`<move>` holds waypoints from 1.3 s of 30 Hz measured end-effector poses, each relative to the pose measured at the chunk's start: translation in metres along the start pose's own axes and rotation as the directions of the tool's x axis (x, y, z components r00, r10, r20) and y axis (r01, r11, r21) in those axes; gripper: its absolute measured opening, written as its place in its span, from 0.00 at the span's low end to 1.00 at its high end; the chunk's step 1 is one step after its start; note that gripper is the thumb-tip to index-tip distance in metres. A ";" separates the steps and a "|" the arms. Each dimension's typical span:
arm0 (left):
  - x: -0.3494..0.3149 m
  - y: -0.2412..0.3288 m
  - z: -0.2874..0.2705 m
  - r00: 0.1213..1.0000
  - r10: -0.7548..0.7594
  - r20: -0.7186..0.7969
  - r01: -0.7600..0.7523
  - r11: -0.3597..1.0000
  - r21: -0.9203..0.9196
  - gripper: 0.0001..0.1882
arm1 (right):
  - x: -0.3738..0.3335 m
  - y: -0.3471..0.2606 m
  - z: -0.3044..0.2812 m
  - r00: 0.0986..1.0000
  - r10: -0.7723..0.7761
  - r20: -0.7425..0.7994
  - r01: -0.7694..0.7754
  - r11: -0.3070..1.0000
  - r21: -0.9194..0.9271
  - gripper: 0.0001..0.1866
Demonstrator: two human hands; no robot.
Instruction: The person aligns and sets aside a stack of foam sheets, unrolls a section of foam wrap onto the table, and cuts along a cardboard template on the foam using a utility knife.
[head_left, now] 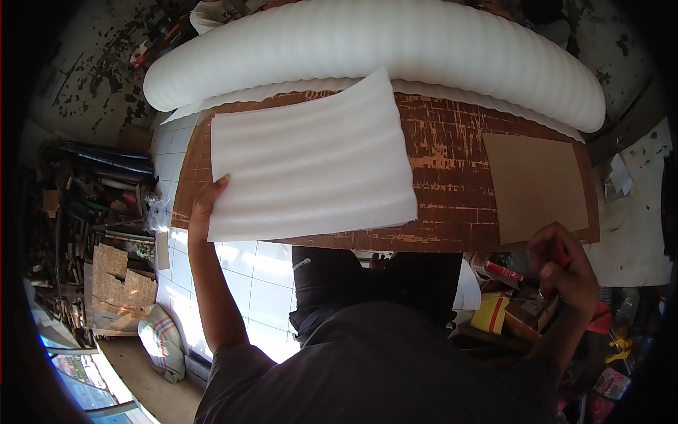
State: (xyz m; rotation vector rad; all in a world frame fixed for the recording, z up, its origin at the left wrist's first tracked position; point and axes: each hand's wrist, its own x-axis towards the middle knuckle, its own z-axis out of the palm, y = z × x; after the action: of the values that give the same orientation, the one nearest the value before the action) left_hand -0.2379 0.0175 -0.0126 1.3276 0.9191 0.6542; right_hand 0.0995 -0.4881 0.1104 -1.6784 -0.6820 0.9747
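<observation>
A white foam sheet (pixel 311 162) with soft ripples lies tilted over the left part of a brown, worn tabletop (pixel 452 191). Its upper right corner curls up. My left hand (pixel 206 203) grips the sheet at its left edge, with the thumb on top. At the table's front right, my right hand (pixel 568 265) is closed round a small red object (pixel 560 251); the fingers hide most of it, so its kind does not show. Just beyond that hand lies a flat tan cardboard piece (pixel 538 187).
A long white foam roll (pixel 374 44) spans the table's far side. Scrap wood and torn board (pixel 120 286) crowd the left wall, near a woven sack (pixel 161 340). Boxes and a yellow package (pixel 489 312) stand below right. Part of another person (pixel 212 15) shows behind the roll.
</observation>
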 end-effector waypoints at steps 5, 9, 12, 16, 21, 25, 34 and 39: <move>0.003 0.007 0.038 0.999 0.006 0.044 -0.011 0.992 0.124 0.35 | 0.033 -0.011 -0.001 0.909 -0.320 -0.266 0.235 0.922 -0.306 0.18; 0.003 0.011 0.059 0.997 0.012 0.081 -0.023 0.991 0.132 0.35 | 0.070 -0.023 0.037 0.714 -0.700 0.013 0.457 0.451 -0.766 0.26; 0.008 0.012 0.073 0.995 0.006 0.104 -0.021 0.990 0.143 0.34 | 0.086 -0.016 0.062 0.751 -0.637 0.173 0.535 0.433 -0.726 0.30; 0.018 0.009 0.080 0.994 0.036 0.105 -0.057 0.977 0.207 0.35 | 0.104 0.004 0.073 0.826 -0.463 0.321 0.486 0.297 -0.822 0.29; -0.006 0.030 0.090 0.947 0.320 0.008 -0.261 0.758 0.598 0.39 | 0.125 0.025 0.070 0.847 -0.399 0.352 0.481 0.294 -0.826 0.28; -0.037 0.061 0.104 0.637 0.618 0.461 -0.658 0.124 0.743 0.39 | 0.125 0.020 0.070 0.857 -0.363 0.367 0.489 0.343 -0.802 0.27; -0.070 0.012 0.158 0.504 0.489 0.712 -0.840 0.086 0.535 0.35 | 0.137 0.007 0.002 0.763 -0.639 0.099 0.401 0.347 -0.848 0.23; -0.062 0.005 0.158 0.487 0.527 0.696 -0.843 0.074 0.533 0.32 | 0.163 0.072 -0.032 0.880 -0.475 -0.016 0.217 0.432 -0.875 0.20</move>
State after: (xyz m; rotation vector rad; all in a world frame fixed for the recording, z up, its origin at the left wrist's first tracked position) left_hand -0.1335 -0.1157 0.0032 2.8497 0.1247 0.6596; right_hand 0.2083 -0.3930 0.0020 -2.3144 -1.4292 0.0042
